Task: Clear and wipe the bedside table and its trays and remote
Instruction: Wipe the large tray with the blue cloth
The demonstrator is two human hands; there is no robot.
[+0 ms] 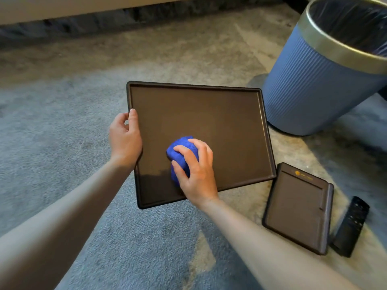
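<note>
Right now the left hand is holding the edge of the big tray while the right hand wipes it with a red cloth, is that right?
Not quite. The cloth is blue, not red, as the head view shows. The rest holds: the left hand grips the edge of the big tray while the right hand presses the cloth onto it.

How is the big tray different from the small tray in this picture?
The big tray is held by the left hand and wiped by the right hand with a blue cloth; the small tray lies untouched on the carpet. The small tray bears an orange mark; the big tray is plain. Both are dark, rectangular, rimmed.
</note>
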